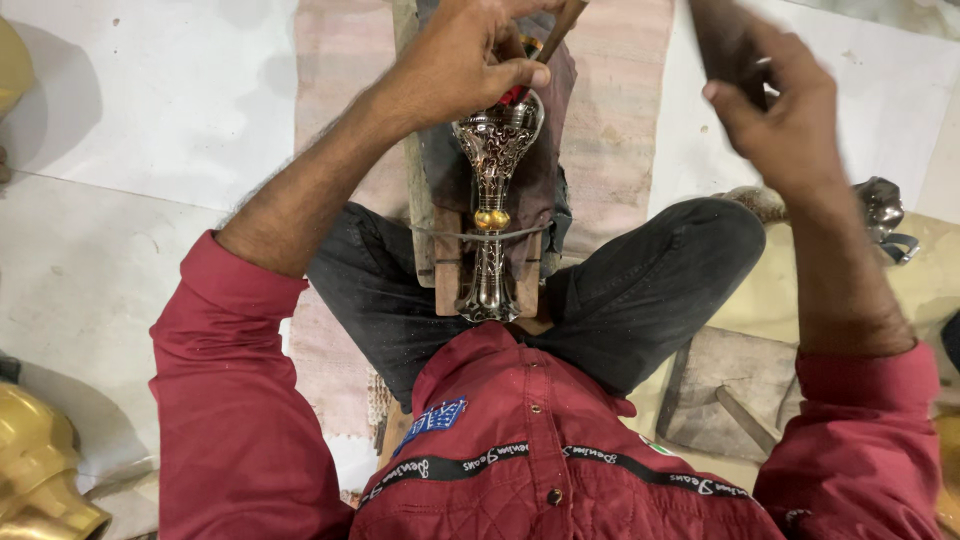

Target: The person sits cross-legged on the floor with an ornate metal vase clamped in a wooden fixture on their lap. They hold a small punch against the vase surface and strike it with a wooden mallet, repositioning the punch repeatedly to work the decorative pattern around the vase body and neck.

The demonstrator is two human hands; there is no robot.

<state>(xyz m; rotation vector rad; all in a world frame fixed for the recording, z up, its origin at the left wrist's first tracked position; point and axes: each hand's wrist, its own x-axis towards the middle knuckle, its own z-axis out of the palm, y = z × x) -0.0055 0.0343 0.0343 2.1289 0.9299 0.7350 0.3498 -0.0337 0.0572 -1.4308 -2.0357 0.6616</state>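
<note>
At nine o'clock low, a brass vessel [35,470] sits on the pale floor [150,130]. The left hand [465,60] pinches a slim wooden-handled tool [562,25] against the top of the ornate silver goblet [493,180], which lies at twelve o'clock, strapped to a wooden block [440,255] between the knees. At two o'clock the right hand [785,110] is raised, clenched round a dark, blurred block, possibly a mallet [725,40]. A skewed blow could glance off the tool, dent the goblet or strike the fingers.
</note>
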